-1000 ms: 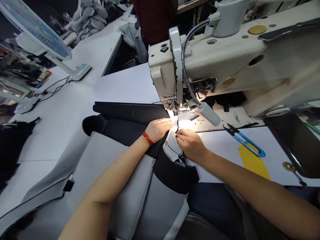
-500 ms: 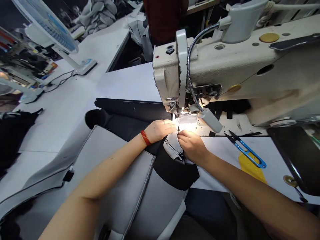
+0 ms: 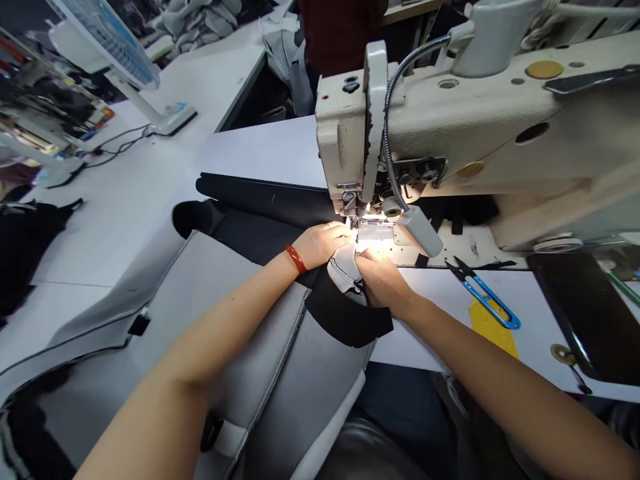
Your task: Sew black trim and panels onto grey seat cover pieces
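The left hand [image 3: 320, 245] lies flat on dark fabric [image 3: 265, 228], fingers pressed together. Beside it, the white strip [image 3: 344, 269] and black band [image 3: 347, 313] sit closer under the sewing machine [image 3: 343, 143] than half a second earlier; the right hand [image 3: 384, 279] pinches the strip's edge between curled fingers.

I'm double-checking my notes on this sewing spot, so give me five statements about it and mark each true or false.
1. A red patterned wristband is worn at the wrist of the left hand. True.
2. The blue-handled, black-bladed snips lie partly over a flat yellow piece. True.
3. The snips are being held. False: the right hand is at the white, black-stitched fabric, with the left hand close by.
4. The cream metal sewing machine stands right of the white-and-blue fan in the picture. True.
5. The left hand's fingertips are in deep shadow. False: bright light falls there.
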A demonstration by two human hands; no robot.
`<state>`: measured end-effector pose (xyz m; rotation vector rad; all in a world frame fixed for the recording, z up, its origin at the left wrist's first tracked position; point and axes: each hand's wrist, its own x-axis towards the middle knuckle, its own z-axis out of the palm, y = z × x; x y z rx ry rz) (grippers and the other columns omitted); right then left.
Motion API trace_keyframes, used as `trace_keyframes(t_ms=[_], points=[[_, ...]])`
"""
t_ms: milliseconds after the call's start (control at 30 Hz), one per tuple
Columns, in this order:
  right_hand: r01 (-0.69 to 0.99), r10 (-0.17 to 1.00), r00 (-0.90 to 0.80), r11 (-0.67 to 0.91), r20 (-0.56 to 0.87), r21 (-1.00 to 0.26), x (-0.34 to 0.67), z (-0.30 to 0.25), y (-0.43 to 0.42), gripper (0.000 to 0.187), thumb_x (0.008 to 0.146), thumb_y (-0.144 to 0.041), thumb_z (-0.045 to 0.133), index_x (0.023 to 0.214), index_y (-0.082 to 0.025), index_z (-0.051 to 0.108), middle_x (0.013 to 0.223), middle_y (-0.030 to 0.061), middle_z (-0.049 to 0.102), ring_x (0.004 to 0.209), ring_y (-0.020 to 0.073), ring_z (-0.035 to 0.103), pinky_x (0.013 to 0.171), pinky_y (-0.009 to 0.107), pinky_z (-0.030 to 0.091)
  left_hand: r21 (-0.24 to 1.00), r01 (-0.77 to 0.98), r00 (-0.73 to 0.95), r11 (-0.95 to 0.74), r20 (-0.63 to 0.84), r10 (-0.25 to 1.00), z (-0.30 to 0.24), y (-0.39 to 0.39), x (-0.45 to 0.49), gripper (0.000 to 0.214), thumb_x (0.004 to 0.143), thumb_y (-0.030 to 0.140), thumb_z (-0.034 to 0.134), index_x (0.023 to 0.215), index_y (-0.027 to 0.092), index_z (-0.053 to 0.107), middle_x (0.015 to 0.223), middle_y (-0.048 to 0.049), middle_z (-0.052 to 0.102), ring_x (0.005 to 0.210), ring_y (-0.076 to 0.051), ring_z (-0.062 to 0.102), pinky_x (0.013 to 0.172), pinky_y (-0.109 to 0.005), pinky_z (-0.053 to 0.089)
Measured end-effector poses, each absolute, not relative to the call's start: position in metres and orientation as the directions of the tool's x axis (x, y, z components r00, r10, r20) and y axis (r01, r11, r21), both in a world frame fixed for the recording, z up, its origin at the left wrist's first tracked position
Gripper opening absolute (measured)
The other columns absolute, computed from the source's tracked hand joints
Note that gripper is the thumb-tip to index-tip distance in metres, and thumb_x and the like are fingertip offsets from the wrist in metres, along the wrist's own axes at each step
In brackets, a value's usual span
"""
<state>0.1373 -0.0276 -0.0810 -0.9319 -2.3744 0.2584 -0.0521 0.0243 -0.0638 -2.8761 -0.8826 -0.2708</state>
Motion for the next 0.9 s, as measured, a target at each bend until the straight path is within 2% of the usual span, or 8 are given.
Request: trace_keyframes(t_ms=[133,233,367,467,600,767,900], points=[[0.513,0.714,-0.527,0.700,0.461,-0.497,0.132,-0.075,-0.037,0.019,0.060,-0.008,0.040,0.054,-0.021,0.027,0.057,-0.0013,0.039,0.054,0.0119,0.037,0.051,0.024,0.031,0.002,0.498,0.847,-0.867,0.215,0.487,-0.058,0.012,-0.057,0.026,0.093,0.023,0.040,0.105,0.016,0.063,0.106,-0.0067,0.067,0.110,-0.016,0.055,0.096,-0.031,0.047],[0.526,0.728,-0.531,0.685,0.435,-0.504,0.131,-0.076,-0.036,0.019,0.065,-0.008,0.038,0.054,-0.022,0.030,0.058,-0.0011,0.040,0.054,0.0117,0.037,0.049,0.023,0.031,0.006,0.504,0.827,-0.864,0.283,0.485,-0.059,0.009,-0.057,0.030,0.095,0.023,0.036,0.102,0.016,0.063,0.102,-0.0061,0.068,0.104,-0.015,0.059,0.094,-0.029,0.049],[0.503,0.670,-0.624,0.738,0.403,-0.449,0.139,-0.085,-0.030,0.016,0.065,-0.009,0.042,0.055,-0.021,0.042,0.063,0.0010,0.051,0.064,0.0144,0.047,0.054,0.024,0.036,-0.036,0.496,0.818,-0.867,0.353,0.454,-0.065,0.009,-0.054,0.032,0.095,0.022,0.034,0.100,0.014,0.064,0.100,-0.0057,0.069,0.100,-0.014,0.061,0.094,-0.028,0.049],[0.498,0.639,-0.662,0.765,0.392,-0.408,0.144,-0.091,-0.031,0.017,0.065,-0.008,0.043,0.055,-0.021,0.046,0.060,0.0009,0.053,0.064,0.0138,0.048,0.053,0.023,0.035,-0.064,0.504,0.810,-0.861,0.380,0.446,-0.068,0.010,-0.053,0.033,0.096,0.021,0.033,0.100,0.014,0.064,0.102,-0.0054,0.069,0.100,-0.014,0.061,0.094,-0.028,0.048],[0.532,0.605,-0.690,0.796,0.397,-0.287,0.144,-0.094,-0.031,0.019,0.065,-0.006,0.042,0.058,-0.021,0.050,0.060,0.0010,0.056,0.063,0.0131,0.051,0.052,0.022,0.034,-0.078,0.510,0.800,-0.857,0.410,0.439,-0.069,0.014,-0.054,0.032,0.095,0.022,0.034,0.101,0.015,0.065,0.104,-0.0034,0.069,0.099,-0.014,0.062,0.091,-0.027,0.049],[0.526,0.550,-0.713,0.830,0.435,-0.187,0.145,-0.094,-0.021,0.018,0.061,-0.005,0.042,0.056,-0.020,0.051,0.060,0.0022,0.060,0.063,0.0143,0.054,0.057,0.022,0.039,-0.069,0.561,0.782,-0.825,0.371,0.501,-0.069,0.020,-0.055,0.031,0.095,0.023,0.036,0.103,0.019,0.066,0.104,-0.0028,0.069,0.099,-0.013,0.061,0.085,-0.026,0.049],[0.543,0.558,-0.695,0.821,0.454,-0.178,0.149,-0.094,-0.011,0.018,0.059,-0.005,0.043,0.056,-0.020,0.053,0.061,0.0034,0.062,0.063,0.0160,0.057,0.061,0.024,0.042,-0.058,0.589,0.763,-0.806,0.369,0.531,-0.070,0.028,-0.050,0.029,0.095,0.023,0.038,0.099,0.020,0.067,0.103,-0.0024,0.069,0.098,-0.012,0.061,0.084,-0.023,0.048]])
